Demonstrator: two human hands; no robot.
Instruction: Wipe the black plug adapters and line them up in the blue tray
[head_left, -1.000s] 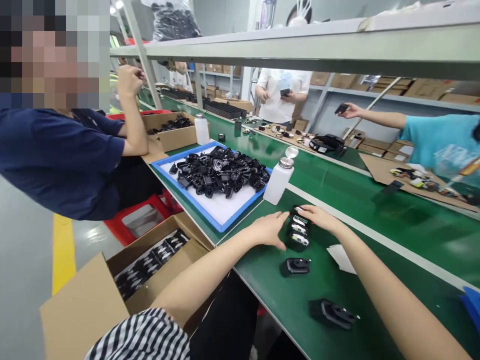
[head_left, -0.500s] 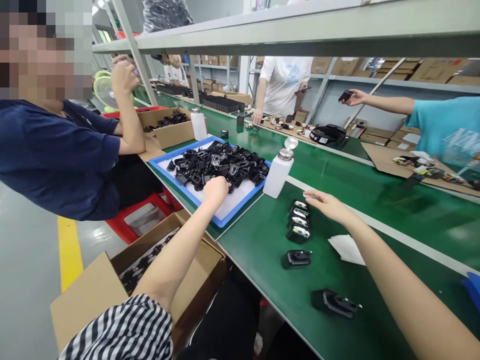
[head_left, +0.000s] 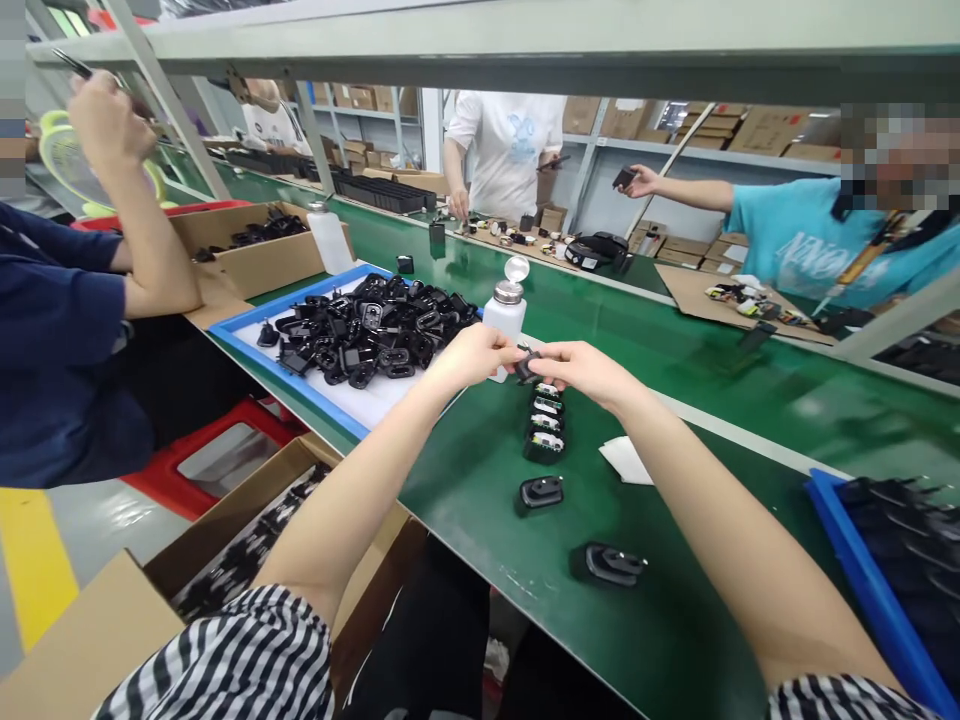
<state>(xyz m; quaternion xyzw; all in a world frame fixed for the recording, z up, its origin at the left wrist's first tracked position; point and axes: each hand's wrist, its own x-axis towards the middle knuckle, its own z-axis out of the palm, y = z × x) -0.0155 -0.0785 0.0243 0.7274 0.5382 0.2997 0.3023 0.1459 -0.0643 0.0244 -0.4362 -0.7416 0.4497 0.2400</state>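
My left hand (head_left: 480, 356) and my right hand (head_left: 581, 367) meet above the green table (head_left: 675, 620), both pinching one small black plastic part (head_left: 526, 363). Just below them stands a short row of black charger bodies with white insides (head_left: 545, 424). Two closed black chargers (head_left: 541, 493) (head_left: 607, 564) lie nearer to me. To the left, a blue-rimmed tray (head_left: 296, 385) holds a heap of several black plastic parts (head_left: 367, 335). A white dispenser bottle (head_left: 507, 312) stands right behind my hands.
A white slip of paper (head_left: 624, 462) lies beside the row. Another blue tray of black parts (head_left: 892, 570) sits at right. Open cardboard boxes (head_left: 225, 560) stand at the table's near left. A seated person in dark blue (head_left: 60, 330) is at left; other people work across the green conveyor (head_left: 750, 380).
My left hand came back from the tray heap with a small black part and now meets my right hand, which rose from beside the charger row. The view turned rightward.
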